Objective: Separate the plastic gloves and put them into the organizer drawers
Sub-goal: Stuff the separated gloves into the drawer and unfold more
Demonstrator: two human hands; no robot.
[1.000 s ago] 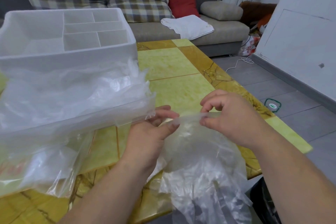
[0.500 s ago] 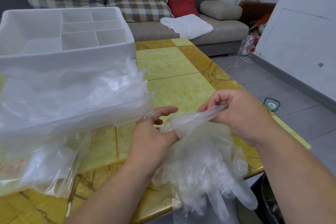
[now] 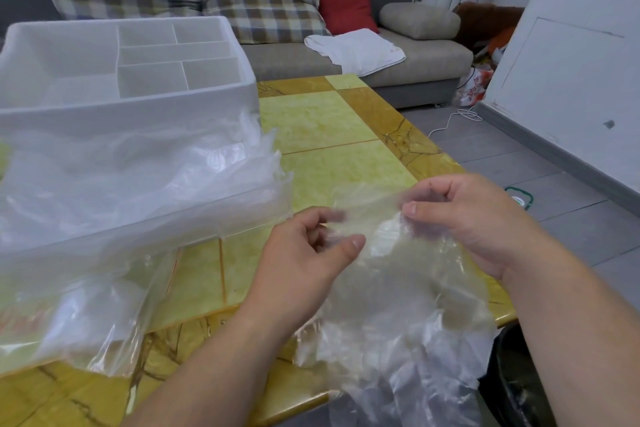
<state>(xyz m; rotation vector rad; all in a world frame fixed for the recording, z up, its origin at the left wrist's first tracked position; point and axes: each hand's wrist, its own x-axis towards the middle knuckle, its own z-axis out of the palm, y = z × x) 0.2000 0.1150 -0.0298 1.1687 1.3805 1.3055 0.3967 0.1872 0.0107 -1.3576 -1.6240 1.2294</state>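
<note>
Plastic gloves (image 3: 398, 288) hung as one clinging bunch over the near edge of the table (image 3: 329, 128), in front of the white organizer (image 3: 214, 94) and its open drawer (image 3: 156, 218), which was full of film. Such thin sheets could probably tear, or two could come away together, if they were pulled unevenly. The left hand (image 3: 304, 253) and the right hand (image 3: 467, 218) each pinched the top edge, and the bunch drooped below them.

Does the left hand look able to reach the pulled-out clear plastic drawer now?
Probably yes. The clear plastic drawer lies close beside the left hand, and only bare yellow tiled table shows between them. That hand, however, pinches the bunch of thin clear plastic gloves together with the right hand.
</note>
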